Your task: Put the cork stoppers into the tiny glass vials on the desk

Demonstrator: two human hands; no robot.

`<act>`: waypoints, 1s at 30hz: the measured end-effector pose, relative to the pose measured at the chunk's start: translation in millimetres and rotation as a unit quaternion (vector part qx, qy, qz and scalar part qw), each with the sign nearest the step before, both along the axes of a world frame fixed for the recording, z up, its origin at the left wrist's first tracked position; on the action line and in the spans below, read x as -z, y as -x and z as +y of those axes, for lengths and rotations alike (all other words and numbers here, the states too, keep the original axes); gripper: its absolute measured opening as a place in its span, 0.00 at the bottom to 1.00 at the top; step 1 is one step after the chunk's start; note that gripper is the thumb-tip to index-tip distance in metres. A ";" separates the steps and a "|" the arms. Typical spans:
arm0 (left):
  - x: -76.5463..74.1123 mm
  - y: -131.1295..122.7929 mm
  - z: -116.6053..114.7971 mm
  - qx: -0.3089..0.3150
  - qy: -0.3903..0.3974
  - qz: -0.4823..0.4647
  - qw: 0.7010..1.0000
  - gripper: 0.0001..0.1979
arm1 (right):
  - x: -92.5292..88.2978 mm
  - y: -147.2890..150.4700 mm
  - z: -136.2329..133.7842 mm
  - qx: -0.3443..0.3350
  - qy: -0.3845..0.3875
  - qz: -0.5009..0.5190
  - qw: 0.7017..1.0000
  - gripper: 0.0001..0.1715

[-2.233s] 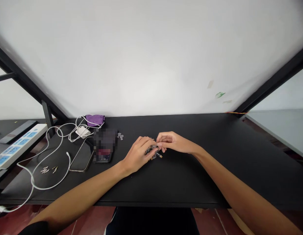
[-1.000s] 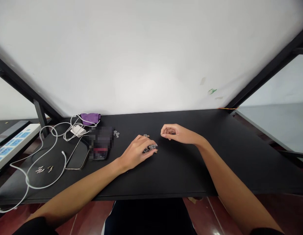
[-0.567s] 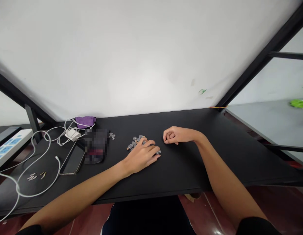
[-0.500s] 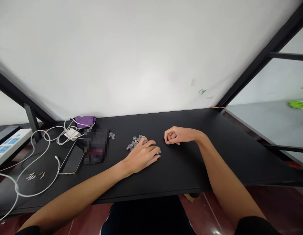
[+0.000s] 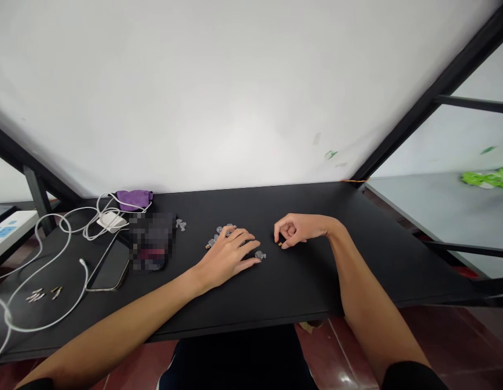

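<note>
My left hand (image 5: 227,252) lies palm down over a cluster of small clear glass bottles (image 5: 211,242), its fingers spread. The hand hides part of the cluster. Just beyond my left fingertips, one small round bottle (image 5: 260,255) lies on the black table (image 5: 284,287). My right hand (image 5: 296,230) is to the right of it, fingers curled. A tiny brown piece, apparently a cork (image 5: 280,244), shows between the tips of its thumb and index finger, close to the tabletop.
A few clear pieces (image 5: 181,225) lie left of the cluster. Further left are a blurred dark object (image 5: 154,241), a phone (image 5: 109,265), a white cable (image 5: 44,329), a charger (image 5: 112,221), a purple pouch (image 5: 133,200), small metallic pieces (image 5: 35,296) and a power strip (image 5: 11,233).
My right hand has loosened from a closed fist, and the brown piece now shows at its fingertips. The left fingers have spread, uncovering the round bottle. The view has shifted slightly right.
</note>
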State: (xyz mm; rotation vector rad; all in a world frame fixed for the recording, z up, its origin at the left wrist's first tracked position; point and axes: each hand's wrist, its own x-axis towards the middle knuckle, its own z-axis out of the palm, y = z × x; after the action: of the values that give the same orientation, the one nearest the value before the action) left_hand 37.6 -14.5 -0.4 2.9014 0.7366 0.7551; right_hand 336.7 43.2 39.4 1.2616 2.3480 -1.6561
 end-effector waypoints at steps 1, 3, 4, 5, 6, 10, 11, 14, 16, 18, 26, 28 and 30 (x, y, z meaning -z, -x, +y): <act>-1.1 4.2 0.5 -0.010 0.008 0.000 1.000 0.16 | -0.5 0.5 -0.2 0.003 0.000 0.007 1.000 0.22; -3.3 12.5 2.8 -0.031 0.016 0.008 0.999 0.16 | -1.1 2.9 -0.5 0.011 -0.005 0.018 1.000 0.22; -4.2 16.0 4.4 -0.037 0.017 0.012 0.999 0.15 | -1.1 4.7 -0.7 0.015 -0.011 0.021 1.000 0.22; -5.0 18.7 6.3 -0.039 0.019 0.016 0.999 0.14 | -0.8 6.9 -0.8 0.020 -0.017 0.024 0.999 0.22; -5.6 20.7 8.1 -0.040 0.023 0.022 0.999 0.14 | -0.3 9.2 -0.9 0.023 -0.023 0.027 0.999 0.22; -6.6 22.2 11.5 -0.028 0.024 0.042 0.998 0.12 | 2.3 18.9 -1.3 0.031 -0.041 0.037 0.998 0.21; -6.8 21.7 11.2 -0.023 0.023 0.046 0.998 0.11 | 2.5 21.0 -1.5 0.033 -0.044 0.038 0.998 0.21; -7.6 20.0 8.4 -0.012 0.024 0.050 0.998 0.10 | 1.4 26.3 -2.9 0.040 -0.054 0.046 0.997 0.22; -7.8 18.8 6.2 -0.006 0.030 0.044 0.999 0.10 | -0.5 29.9 -4.8 0.048 -0.058 0.053 0.996 0.22; -7.2 17.2 4.6 -0.003 0.034 0.022 0.999 0.09 | -2.7 35.0 -7.9 0.056 -0.069 0.061 0.994 0.23; -1.4 8.2 5.5 -0.025 0.032 -0.115 0.993 0.04 | -10.5 66.3 -24.1 0.012 -0.066 0.094 0.993 0.24; -1.4 7.6 6.1 -0.024 0.034 -0.131 0.990 0.04 | -11.0 70.7 -26.3 0.000 -0.064 0.098 0.993 0.25; -1.5 7.4 6.4 -0.019 0.038 -0.146 0.988 0.05 | -11.1 71.9 -27.2 -0.003 -0.067 0.102 0.993 0.25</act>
State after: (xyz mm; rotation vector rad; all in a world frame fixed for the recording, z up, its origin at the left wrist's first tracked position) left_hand 30.3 -8.1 1.1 2.6352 0.7691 1.0987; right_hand 264.8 16.0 50.5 1.1523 2.6180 -1.7266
